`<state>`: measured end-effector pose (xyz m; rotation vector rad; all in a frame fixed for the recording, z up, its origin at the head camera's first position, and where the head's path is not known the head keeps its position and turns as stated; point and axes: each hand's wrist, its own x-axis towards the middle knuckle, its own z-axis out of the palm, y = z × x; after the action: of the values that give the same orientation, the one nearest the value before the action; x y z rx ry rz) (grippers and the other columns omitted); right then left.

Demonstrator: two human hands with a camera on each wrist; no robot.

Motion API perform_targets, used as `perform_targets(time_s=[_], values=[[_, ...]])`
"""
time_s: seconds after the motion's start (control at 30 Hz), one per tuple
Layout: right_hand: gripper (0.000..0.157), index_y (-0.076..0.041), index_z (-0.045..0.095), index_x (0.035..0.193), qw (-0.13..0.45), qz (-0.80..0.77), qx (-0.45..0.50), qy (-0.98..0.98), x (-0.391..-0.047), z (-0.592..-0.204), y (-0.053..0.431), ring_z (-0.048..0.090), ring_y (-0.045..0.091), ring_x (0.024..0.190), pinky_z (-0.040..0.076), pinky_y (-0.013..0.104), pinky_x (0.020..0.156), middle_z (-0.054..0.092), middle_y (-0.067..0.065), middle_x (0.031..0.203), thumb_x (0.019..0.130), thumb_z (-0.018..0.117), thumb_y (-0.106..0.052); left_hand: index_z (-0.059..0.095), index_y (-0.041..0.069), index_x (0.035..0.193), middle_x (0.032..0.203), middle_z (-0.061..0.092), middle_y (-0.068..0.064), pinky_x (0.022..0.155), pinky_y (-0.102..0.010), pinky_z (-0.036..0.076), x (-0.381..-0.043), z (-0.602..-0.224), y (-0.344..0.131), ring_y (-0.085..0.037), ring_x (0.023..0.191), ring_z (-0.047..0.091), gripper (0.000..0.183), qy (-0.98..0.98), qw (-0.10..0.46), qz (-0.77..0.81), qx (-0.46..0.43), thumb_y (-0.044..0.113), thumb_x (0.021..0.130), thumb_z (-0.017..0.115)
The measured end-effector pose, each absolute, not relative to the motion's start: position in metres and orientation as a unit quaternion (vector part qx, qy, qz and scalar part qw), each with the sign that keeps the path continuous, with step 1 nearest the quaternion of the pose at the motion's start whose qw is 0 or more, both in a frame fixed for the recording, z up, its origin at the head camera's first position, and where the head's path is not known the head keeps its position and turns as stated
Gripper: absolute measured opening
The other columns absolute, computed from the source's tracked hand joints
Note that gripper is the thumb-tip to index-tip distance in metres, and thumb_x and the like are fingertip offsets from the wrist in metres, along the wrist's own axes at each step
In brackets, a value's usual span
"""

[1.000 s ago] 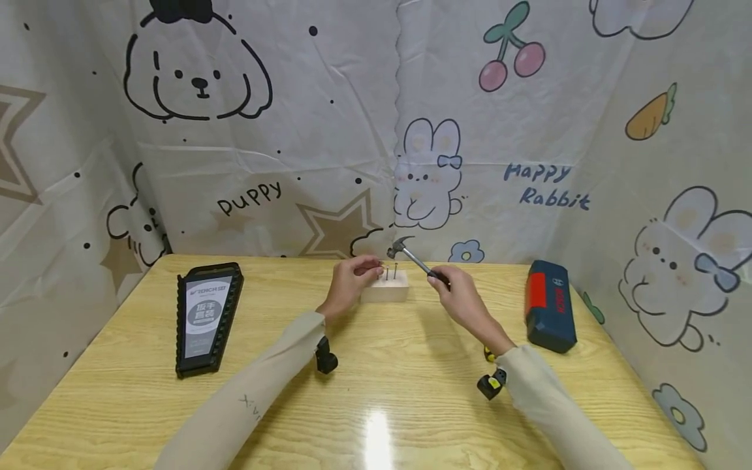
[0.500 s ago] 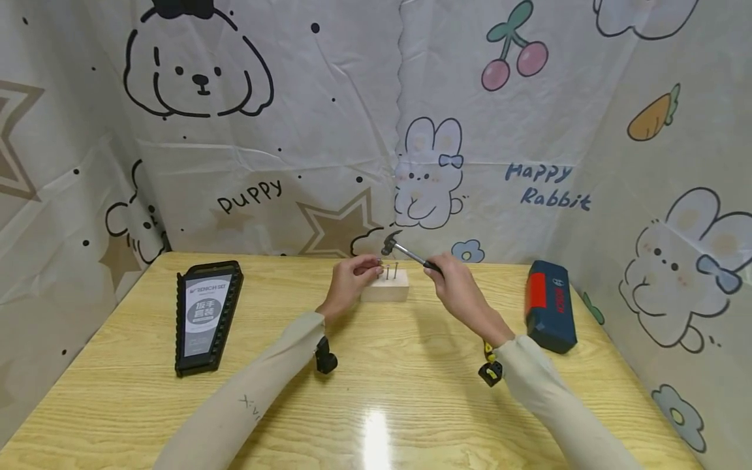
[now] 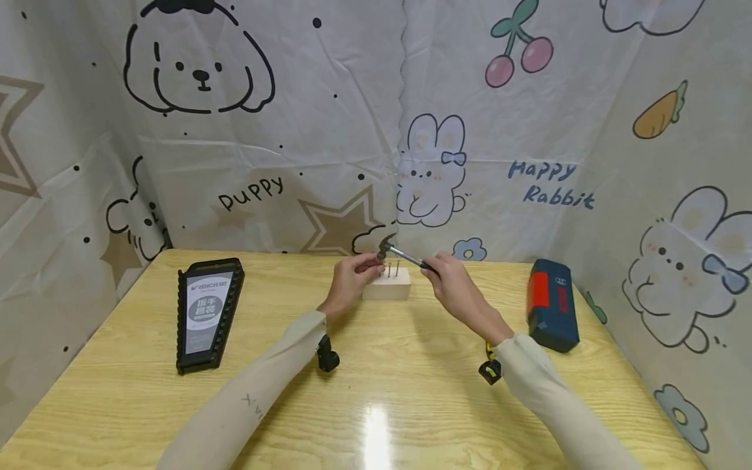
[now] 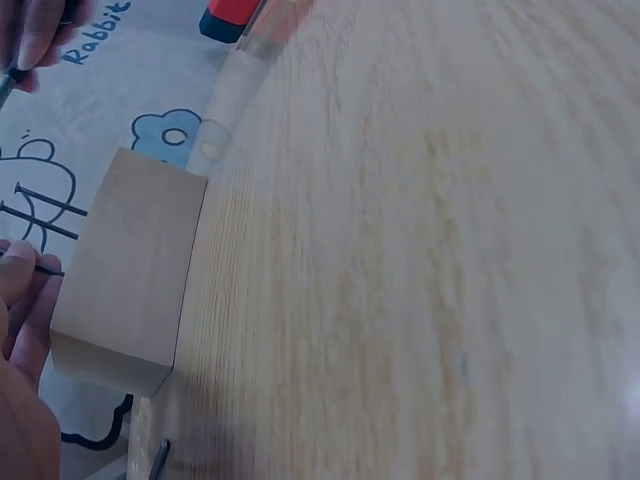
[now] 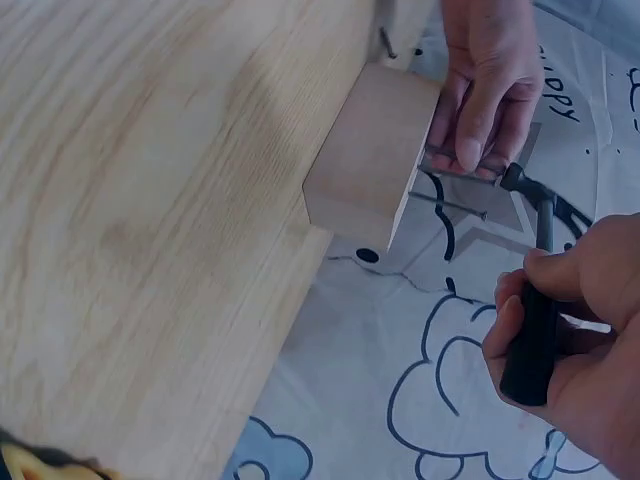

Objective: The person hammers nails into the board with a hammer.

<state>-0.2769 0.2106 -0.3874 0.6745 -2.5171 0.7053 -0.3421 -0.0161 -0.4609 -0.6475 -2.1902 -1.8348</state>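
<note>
A pale wooden block (image 3: 388,292) sits near the table's far edge, with two nails (image 4: 50,200) standing upright in its top. At the block's left end, my left hand (image 3: 348,285) pinches a third nail (image 4: 48,270) between thumb and fingers, its point at the block's top. My right hand (image 3: 457,287) grips the black handle of a claw hammer (image 5: 532,335). The hammer's head is right by the left fingertips, over the pinched nail, its claw pointing up and away. Fingers partly hide that nail in the head view.
A loose nail (image 4: 160,458) lies on the table beyond the block's left end. At left lies a black wrench-set holder (image 3: 205,316); at right, a dark blue and red Bosch case (image 3: 553,307). A printed cloth (image 3: 329,130) hangs behind the table.
The right hand has brought the hammer left, and its head has come down from above the block to the left fingertips. The left hand has stayed at the block.
</note>
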Motion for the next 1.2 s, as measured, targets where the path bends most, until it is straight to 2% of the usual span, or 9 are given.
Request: perform_targets(time_s=[0.1, 0.4, 0.63, 0.9, 1.2], values=[[0.015, 0.005, 0.073, 0.113, 0.196, 0.240, 0.246, -0.918, -0.278, -0.388, 0.211, 0.051, 0.019, 0.073, 0.044, 0.030, 0.061, 0.063, 0.013, 0.091, 0.103, 0.063, -0.001, 0.075, -0.006, 0.116, 0.111, 0.077, -0.022, 0.092, -0.030, 0.061, -0.341, -0.461, -0.017, -0.034, 0.102, 0.075, 0.023, -0.748, 0.105, -0.621, -0.209, -0.001, 0.094, 0.075], [0.014, 0.005, 0.074, 0.112, 0.198, 0.256, 0.246, -0.913, -0.277, -0.396, 0.212, 0.054, 0.019, 0.075, 0.048, 0.031, 0.062, 0.063, 0.013, 0.094, 0.102, 0.065, 0.000, 0.074, -0.006, 0.119, 0.113, 0.077, -0.021, 0.091, -0.029, 0.061, -0.341, -0.461, -0.019, -0.034, 0.102, 0.075, 0.025, -0.753, 0.098, -0.616, -0.210, 0.000, 0.095, 0.074], [0.016, 0.006, 0.072, 0.114, 0.219, 0.278, 0.236, -0.905, -0.277, -0.400, 0.217, 0.057, 0.022, 0.080, 0.051, 0.035, 0.066, 0.065, 0.014, 0.097, 0.103, 0.064, -0.002, 0.075, -0.002, 0.120, 0.113, 0.078, -0.015, 0.091, -0.028, 0.060, -0.344, -0.459, -0.023, -0.026, 0.105, 0.074, 0.024, -0.761, 0.077, -0.607, -0.216, 0.005, 0.097, 0.073], [0.014, 0.005, 0.073, 0.111, 0.232, 0.285, 0.223, -0.903, -0.276, -0.405, 0.223, 0.053, 0.019, 0.078, 0.047, 0.030, 0.065, 0.064, 0.012, 0.094, 0.102, 0.067, -0.002, 0.075, -0.004, 0.118, 0.109, 0.078, -0.016, 0.088, -0.026, 0.061, -0.348, -0.462, -0.022, -0.026, 0.100, 0.075, 0.022, -0.766, 0.099, -0.590, -0.235, 0.005, 0.097, 0.073], [0.013, 0.004, 0.073, 0.111, 0.222, 0.268, 0.233, -0.908, -0.277, -0.400, 0.217, 0.057, 0.022, 0.081, 0.051, 0.035, 0.067, 0.066, 0.013, 0.096, 0.102, 0.066, -0.002, 0.075, -0.006, 0.114, 0.110, 0.078, -0.019, 0.091, -0.031, 0.062, -0.347, -0.461, -0.019, -0.030, 0.102, 0.076, 0.019, -0.763, 0.100, -0.591, -0.242, 0.002, 0.097, 0.073]])
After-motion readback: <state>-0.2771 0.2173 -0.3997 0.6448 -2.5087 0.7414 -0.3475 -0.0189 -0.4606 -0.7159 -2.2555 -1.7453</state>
